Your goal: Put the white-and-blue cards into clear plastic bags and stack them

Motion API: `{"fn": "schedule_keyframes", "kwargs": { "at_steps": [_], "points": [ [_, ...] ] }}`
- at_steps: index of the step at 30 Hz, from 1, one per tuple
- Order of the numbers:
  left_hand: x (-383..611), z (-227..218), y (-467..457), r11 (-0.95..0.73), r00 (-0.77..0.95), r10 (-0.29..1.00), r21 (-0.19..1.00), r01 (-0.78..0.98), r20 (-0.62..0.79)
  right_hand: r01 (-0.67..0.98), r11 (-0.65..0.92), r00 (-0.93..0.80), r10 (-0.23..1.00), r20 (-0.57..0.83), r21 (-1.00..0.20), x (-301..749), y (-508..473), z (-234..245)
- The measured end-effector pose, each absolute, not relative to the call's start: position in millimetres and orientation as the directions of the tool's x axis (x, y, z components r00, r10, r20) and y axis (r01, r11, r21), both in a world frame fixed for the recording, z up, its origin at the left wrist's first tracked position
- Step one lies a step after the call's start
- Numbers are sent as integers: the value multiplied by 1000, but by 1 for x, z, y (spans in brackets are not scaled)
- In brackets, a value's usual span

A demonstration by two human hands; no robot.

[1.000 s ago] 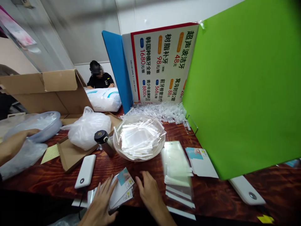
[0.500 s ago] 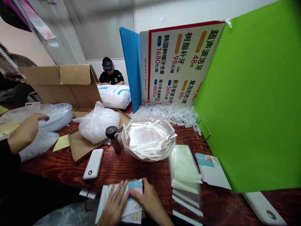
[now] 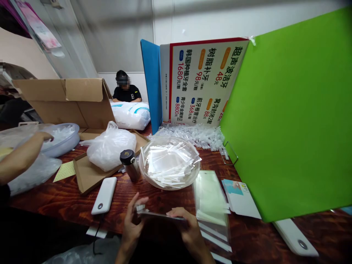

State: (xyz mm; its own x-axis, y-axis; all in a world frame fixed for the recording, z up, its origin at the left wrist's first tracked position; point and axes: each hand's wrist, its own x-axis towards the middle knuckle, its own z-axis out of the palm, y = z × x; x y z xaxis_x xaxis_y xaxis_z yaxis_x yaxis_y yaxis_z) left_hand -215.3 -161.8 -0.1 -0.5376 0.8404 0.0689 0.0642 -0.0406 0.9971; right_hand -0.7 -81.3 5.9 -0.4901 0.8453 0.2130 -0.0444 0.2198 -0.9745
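Note:
A thin flat packet [image 3: 162,215], seen nearly edge-on, spans the space between my two hands near the table's front edge. My right hand [image 3: 187,225] grips its right end, fingers on top. At the opposite end my left hand [image 3: 132,223] holds it, with a small whitish bit [image 3: 140,208] by the fingertips. The packet's printed face is turned out of sight. Right of my hands lies a pile of clear plastic sleeves [image 3: 210,198]. Beyond them rests a white card with a blue picture [image 3: 242,200].
A clear bowl of white-edged plastic pieces [image 3: 147,170] stands ahead, beside a dark flask [image 3: 130,167]. White power banks [image 3: 104,194] lie left and right. A green board [image 3: 291,121] walls the right. A co-worker's hand [image 3: 41,141] reaches over a basin [image 3: 75,137] at left.
My hands were flat on printed cards at the table's front edge; now they hold a packet raised and tilted edge-on. The view has shifted slightly.

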Motion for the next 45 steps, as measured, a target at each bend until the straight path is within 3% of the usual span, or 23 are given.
{"fn": "schedule_keyframes", "kwargs": {
  "at_steps": [5,11,16,21,24,28,32,37,40,45],
  "points": [
    [-215,-21,-146,-125,-570,819,990,-65,66,97,197,-287,944,162,-976,1,-78,-18],
    [-219,-45,-146,-33,-515,855,998,56,58,50,333,-246,918,311,-942,-3,-92,-33],
    [-224,-47,-156,-124,-549,827,992,37,123,119,422,-192,898,397,-899,0,-98,-38],
    [-224,-37,-160,-151,-435,886,987,52,159,62,526,-165,844,511,-848,4,-103,-43],
    [-218,-28,-158,-214,-382,893,971,106,238,78,431,-135,898,419,-899,3,-111,-45],
    [-215,-22,-156,-194,-329,923,979,57,202,43,282,-121,954,276,-958,-3,-120,-47],
    [-220,-21,-158,-200,-340,921,980,9,192,-60,245,-77,965,249,-968,-9,-121,-49],
    [-217,-24,-158,-213,-282,936,977,15,208,-39,255,-207,944,257,-966,-13,-119,-55],
    [-217,-24,-159,-206,-327,923,978,29,204,-14,184,-196,963,183,-983,-12,-118,-55],
    [-215,-17,-162,-70,-252,964,996,64,84,45,131,-222,968,118,-990,-13,-116,-37]
  ]
}}
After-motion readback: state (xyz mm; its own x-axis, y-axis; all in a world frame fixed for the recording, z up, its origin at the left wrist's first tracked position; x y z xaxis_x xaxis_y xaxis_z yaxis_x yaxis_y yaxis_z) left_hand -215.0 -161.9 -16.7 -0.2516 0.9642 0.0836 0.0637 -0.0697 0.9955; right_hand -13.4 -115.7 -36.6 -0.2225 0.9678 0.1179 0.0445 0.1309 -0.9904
